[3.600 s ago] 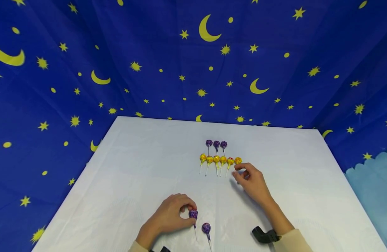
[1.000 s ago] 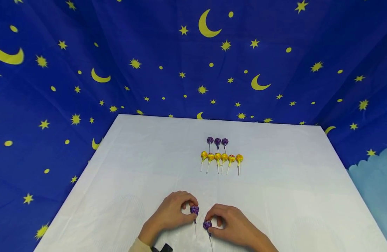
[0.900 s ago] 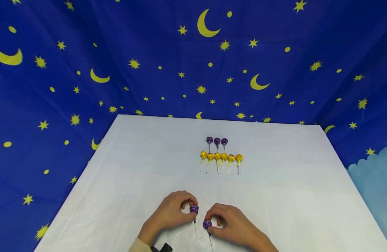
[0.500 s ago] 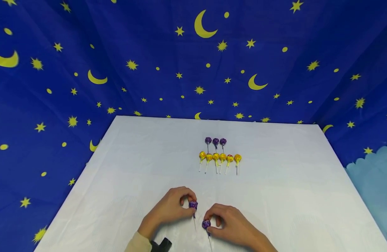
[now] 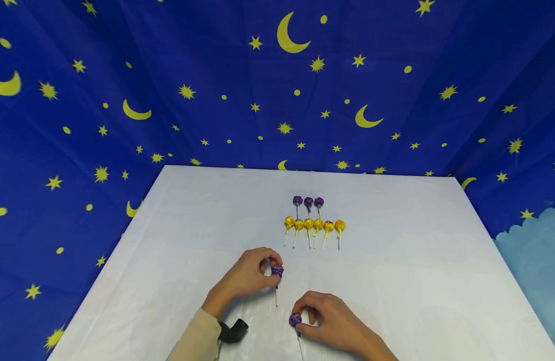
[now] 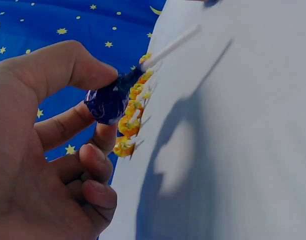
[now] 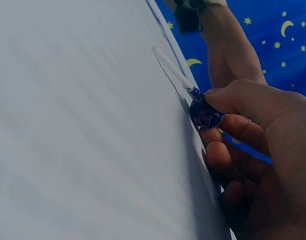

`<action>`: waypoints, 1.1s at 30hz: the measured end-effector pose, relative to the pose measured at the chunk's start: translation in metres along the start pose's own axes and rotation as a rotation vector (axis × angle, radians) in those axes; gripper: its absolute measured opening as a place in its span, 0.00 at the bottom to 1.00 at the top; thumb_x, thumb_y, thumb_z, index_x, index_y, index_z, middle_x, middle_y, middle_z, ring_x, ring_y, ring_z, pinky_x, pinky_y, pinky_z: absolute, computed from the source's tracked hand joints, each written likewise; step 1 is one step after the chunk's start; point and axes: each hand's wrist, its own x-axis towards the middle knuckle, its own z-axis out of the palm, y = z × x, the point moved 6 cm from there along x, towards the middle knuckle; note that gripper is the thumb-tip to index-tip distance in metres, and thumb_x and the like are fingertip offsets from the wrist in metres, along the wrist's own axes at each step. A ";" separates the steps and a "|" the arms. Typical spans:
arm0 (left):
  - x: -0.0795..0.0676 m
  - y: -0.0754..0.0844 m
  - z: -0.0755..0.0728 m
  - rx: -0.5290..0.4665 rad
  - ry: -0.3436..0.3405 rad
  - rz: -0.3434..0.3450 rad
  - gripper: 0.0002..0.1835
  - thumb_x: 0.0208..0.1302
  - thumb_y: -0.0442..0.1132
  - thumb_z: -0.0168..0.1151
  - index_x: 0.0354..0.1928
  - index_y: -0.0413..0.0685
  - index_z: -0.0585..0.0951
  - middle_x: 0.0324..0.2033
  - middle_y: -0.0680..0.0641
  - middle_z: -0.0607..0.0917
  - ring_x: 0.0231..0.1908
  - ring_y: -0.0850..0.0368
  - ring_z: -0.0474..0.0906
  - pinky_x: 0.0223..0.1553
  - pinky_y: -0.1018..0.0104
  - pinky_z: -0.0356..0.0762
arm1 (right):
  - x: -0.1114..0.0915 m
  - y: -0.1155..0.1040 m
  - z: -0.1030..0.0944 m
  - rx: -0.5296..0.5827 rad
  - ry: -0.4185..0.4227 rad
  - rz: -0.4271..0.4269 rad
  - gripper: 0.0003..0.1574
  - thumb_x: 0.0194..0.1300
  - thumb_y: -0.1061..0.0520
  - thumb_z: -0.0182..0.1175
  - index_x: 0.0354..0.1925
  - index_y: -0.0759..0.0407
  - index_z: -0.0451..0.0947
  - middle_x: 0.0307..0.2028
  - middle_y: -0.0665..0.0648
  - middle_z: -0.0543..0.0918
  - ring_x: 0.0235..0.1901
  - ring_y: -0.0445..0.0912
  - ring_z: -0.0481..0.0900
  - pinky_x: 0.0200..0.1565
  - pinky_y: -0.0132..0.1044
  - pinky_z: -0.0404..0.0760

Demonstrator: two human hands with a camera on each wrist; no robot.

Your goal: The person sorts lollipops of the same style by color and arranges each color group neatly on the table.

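Observation:
My left hand (image 5: 248,273) pinches a purple-wrapped lollipop (image 5: 277,271) by its head, the white stick pointing back toward me. In the left wrist view this lollipop (image 6: 108,100) is between thumb and fingers, its shadow falling apart from it on the table. Nearer the front, my right hand (image 5: 329,321) pinches a second purple lollipop (image 5: 295,320) with thumb and forefinger; the right wrist view shows its stick (image 7: 170,67) close over the white surface. Beyond both hands lies a row of several yellow lollipops (image 5: 308,224), with three purple lollipops (image 5: 308,202) behind them.
The white table (image 5: 205,210) spreads out to both sides of the hands. A dark blue cloth (image 5: 241,75) with yellow moons and stars hangs behind and at the sides. A black wrist device (image 5: 234,331) sits by the left sleeve (image 5: 197,336).
My right hand has come from the right end of the yellow row to pinch the front purple lollipop. My left hand has lately moved forward with its lollipop toward the rows.

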 end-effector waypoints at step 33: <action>0.088 -0.008 -0.033 0.028 0.126 -0.111 0.13 0.51 0.42 0.70 0.40 0.56 0.80 0.34 0.58 0.80 0.28 0.58 0.72 0.31 0.63 0.71 | 0.001 0.002 -0.001 0.003 -0.010 0.046 0.11 0.59 0.45 0.68 0.41 0.37 0.78 0.30 0.37 0.76 0.25 0.31 0.71 0.28 0.27 0.69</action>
